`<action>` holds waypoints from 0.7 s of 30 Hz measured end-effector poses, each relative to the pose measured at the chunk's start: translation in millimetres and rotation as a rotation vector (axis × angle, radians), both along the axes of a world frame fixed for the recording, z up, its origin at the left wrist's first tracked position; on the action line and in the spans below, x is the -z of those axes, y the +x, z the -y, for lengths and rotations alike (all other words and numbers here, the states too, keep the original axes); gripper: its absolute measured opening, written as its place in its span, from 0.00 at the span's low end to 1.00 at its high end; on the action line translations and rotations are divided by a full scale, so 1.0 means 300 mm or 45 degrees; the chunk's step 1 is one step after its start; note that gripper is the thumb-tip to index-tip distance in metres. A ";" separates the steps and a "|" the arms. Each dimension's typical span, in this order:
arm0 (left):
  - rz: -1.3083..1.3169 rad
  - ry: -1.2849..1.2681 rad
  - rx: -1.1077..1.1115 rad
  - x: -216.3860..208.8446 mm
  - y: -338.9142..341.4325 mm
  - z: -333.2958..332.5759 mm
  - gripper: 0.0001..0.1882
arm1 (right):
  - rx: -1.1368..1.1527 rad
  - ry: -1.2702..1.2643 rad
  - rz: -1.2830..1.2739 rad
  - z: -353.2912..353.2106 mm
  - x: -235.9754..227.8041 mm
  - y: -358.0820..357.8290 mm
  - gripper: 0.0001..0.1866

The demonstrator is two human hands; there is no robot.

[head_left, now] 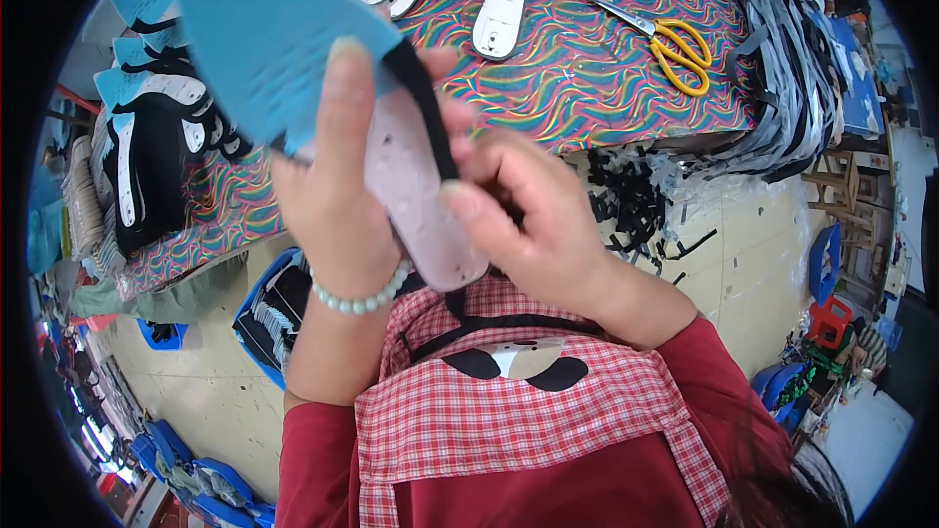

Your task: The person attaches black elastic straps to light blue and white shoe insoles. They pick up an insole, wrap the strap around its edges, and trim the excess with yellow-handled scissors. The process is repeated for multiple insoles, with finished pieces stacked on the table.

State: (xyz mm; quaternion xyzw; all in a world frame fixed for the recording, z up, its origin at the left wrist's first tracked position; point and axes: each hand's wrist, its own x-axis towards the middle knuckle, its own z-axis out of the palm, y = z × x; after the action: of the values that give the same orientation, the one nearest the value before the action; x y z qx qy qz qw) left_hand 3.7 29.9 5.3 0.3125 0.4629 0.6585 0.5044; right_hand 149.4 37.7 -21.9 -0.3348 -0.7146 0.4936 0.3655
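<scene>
Pinching a black strip (425, 103), the right hand (533, 215) meets an insole (284, 44) clasped by the left hand (337, 186).

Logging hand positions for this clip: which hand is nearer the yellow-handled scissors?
Right. The right hand is below and left of the scissors in the picture; the left hand is farther left.

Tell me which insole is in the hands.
The insole held up in the left hand, the right hand at its black strip; the other insoles lie apart from both hands.
</scene>
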 end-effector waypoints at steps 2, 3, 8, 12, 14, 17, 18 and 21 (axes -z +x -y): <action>-0.176 0.063 0.042 0.049 0.029 -0.019 0.31 | 0.243 0.234 -0.004 -0.034 0.030 -0.021 0.09; -0.380 0.129 0.100 0.078 0.044 -0.014 0.32 | 0.347 0.401 -0.002 -0.043 0.038 -0.027 0.08; 0.073 0.013 0.151 0.101 0.004 0.022 0.10 | 0.162 0.411 0.134 -0.103 0.031 0.047 0.07; -0.237 0.078 0.242 0.070 0.036 0.042 0.11 | 0.108 0.533 0.042 -0.190 -0.028 0.016 0.08; -0.014 -0.009 0.451 0.087 -0.014 0.032 0.14 | -0.026 0.488 0.082 -0.197 -0.054 0.010 0.08; 0.210 0.038 0.724 0.077 -0.059 0.019 0.21 | -0.162 0.667 0.066 -0.219 -0.089 0.005 0.10; 0.200 0.048 0.719 0.073 -0.075 0.020 0.22 | -0.122 0.461 -0.073 -0.210 -0.088 0.004 0.12; 0.157 0.171 0.413 0.053 -0.088 -0.013 0.20 | -0.073 -0.117 -0.309 -0.177 -0.023 -0.007 0.21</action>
State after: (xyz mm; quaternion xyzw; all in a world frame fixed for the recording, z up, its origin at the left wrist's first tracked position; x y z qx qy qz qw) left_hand -22.6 33.8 -10.7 0.3750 0.3298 0.6158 0.6094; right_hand 147.4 90.8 -14.9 -0.2686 -0.6511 0.5729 0.4193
